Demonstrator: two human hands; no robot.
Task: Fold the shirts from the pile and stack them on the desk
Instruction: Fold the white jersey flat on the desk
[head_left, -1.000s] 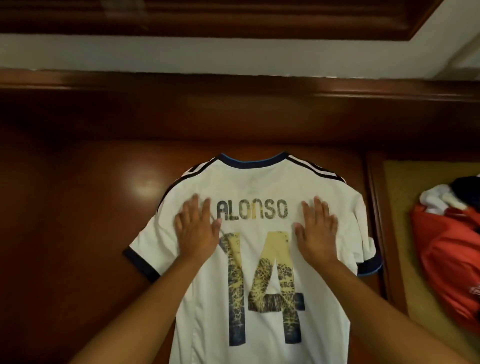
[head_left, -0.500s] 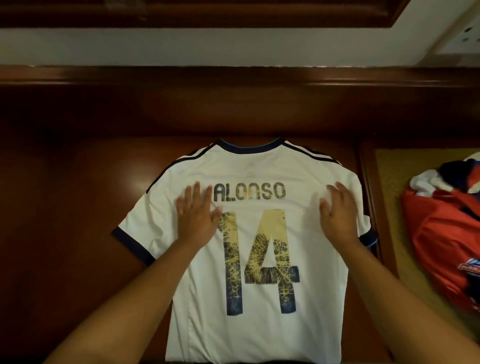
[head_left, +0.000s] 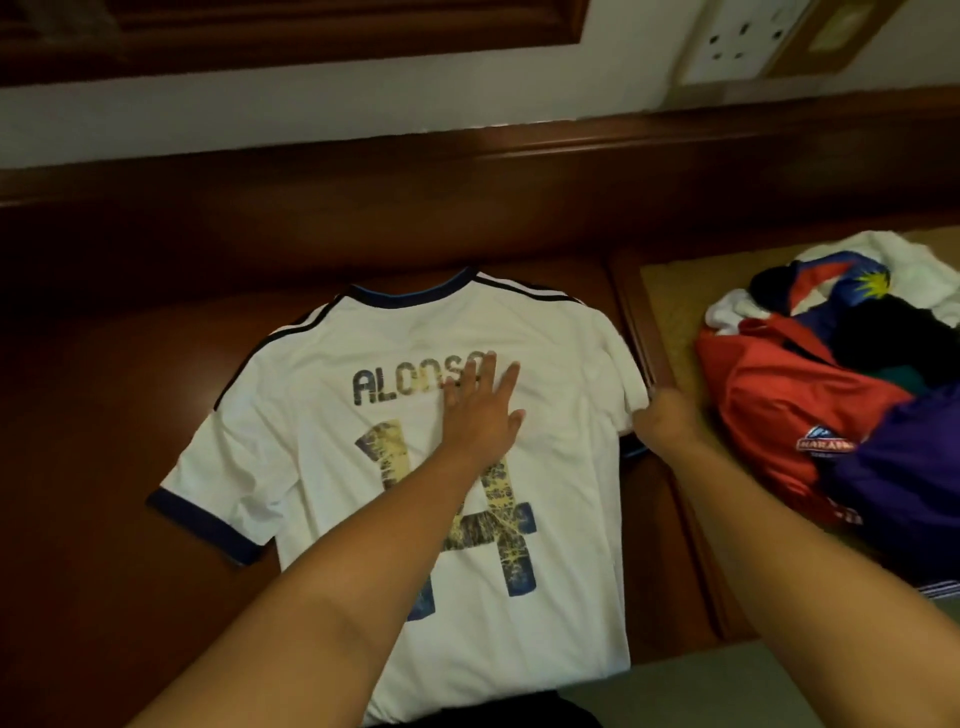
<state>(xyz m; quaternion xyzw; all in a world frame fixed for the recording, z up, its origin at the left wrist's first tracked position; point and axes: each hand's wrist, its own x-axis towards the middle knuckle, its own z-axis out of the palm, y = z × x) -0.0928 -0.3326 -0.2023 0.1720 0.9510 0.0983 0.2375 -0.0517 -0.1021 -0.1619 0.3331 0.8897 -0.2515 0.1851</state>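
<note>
So the white jersey (head_left: 363, 467) is lying back-side up on the dark wooden desk (head_left: 104, 415), taking up the middle of the view, collar pointing to 12 o'clock. Starting at 9 o'clock: its left sleeve with the navy cuff is spread flat on the wood. The printed name reads "ALONS" and then the last letter is covered by fingers, so you only half see it. The number 14 below is patchy and worn, and the forearm crosses right over the 1, hiding most of it. The shirt's hem runs off the bottom edge around 6 o'clock, cut off.

The left hand (head_left: 480, 415) lies flat on the middle of the jersey's back, fingers straight and a bit spread, palm pressing the fabric down.

Moving toward 3 o'clock, the right hand (head_left: 670, 421) is at the jersey's right sleeve, which is bunched and lifted off the desk. The fingers are curled under and pretty much hidden behind the fabric and the back of the hand, but it looks like it's gripping the sleeve edge. The sleeve's cuff barely peeks out below the wrist.

Further right, around 3 o'clock, there's the pile of shirts (head_left: 831, 405) on a tan inset surface, red, purple, black and white stuff all tangled, partly cut off by the frame edge. Up at 1 o'clock there's a wall socket (head_left: 743, 39), blurry.
</note>
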